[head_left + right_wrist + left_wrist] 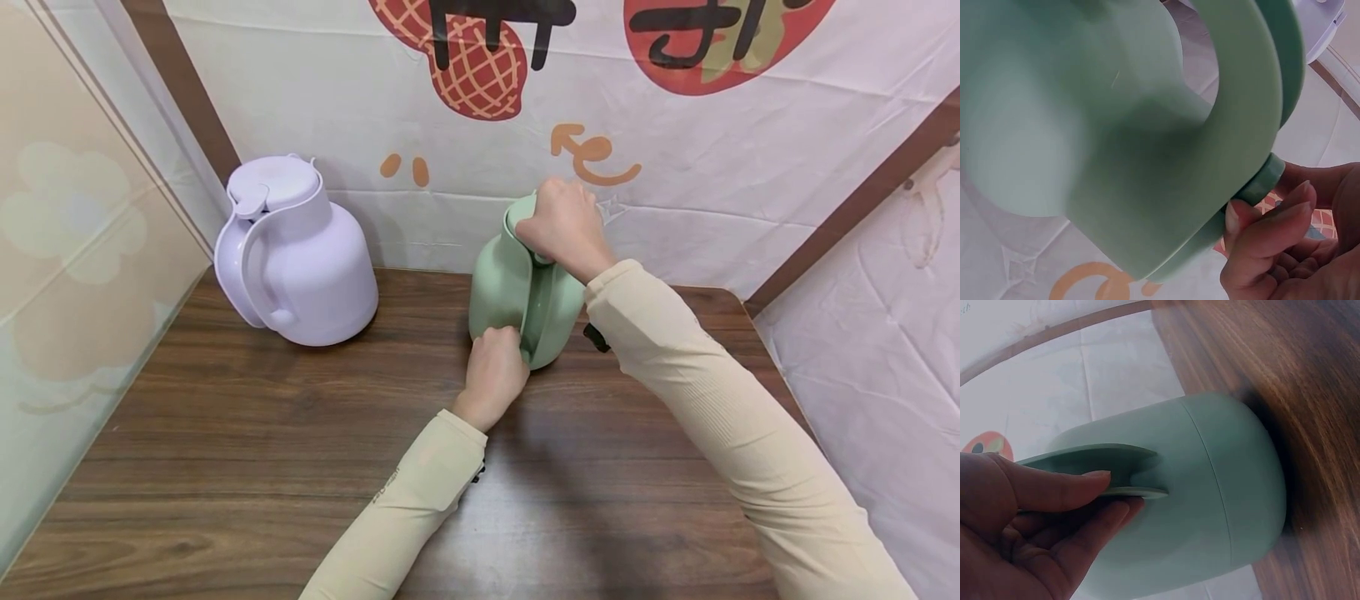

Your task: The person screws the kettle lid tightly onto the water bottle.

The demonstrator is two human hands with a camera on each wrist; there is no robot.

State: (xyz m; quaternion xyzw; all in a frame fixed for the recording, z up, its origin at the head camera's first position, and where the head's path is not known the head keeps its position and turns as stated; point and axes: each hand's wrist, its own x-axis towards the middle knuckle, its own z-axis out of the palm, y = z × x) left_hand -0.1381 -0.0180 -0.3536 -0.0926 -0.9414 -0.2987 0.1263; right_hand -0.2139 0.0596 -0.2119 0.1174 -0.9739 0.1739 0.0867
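Note:
A mint-green vacuum jug (497,283) stands on the wooden table with its handle toward me. My left hand (495,371) is low at the handle, and in the left wrist view its thumb and fingers pinch one edge of the handle (1138,492). Over the jug's top is my right hand (564,221), which covers much of the lid (517,213). From the right wrist view, the right thumb and fingers pinch the small lever (1264,180) of the lid, just above the handle.
A lilac vacuum jug (322,267) of like shape stands at the back left of the brown table (247,442), its handle toward the left front. Behind the table hangs a white printed cloth (300,92). More cloth panels close off both sides.

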